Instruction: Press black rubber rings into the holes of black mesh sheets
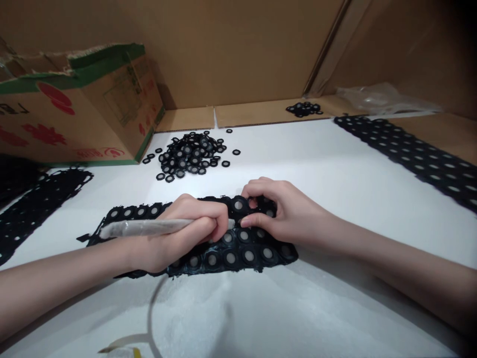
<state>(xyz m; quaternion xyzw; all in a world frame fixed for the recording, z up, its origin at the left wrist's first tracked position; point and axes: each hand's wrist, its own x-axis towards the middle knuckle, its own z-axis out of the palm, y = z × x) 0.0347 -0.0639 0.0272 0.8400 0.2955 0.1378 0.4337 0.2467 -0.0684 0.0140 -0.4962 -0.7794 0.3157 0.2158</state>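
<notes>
A black rubbery sheet [203, 259] with rows of round rings, pale at their centres, lies flat in front of me. My left hand [194, 219] is closed around a pen-like tool [145, 228] wrapped in whitish film. Its tip points right, at the sheet, close to my right thumb. On the sheet's right part, my right hand [278, 204] curls its thumb and fingers around a spot near the far edge, gripping the sheet there. The exact pinch is partly hidden by the fingers.
A heap of loose black rings [192, 154] lies beyond the sheet, with a smaller pile [303, 109] farther right. More black sheets lie at right [421, 154] and left [40, 204]. A cardboard box [108, 109] stands back left; clear plastic [383, 98] lies back right.
</notes>
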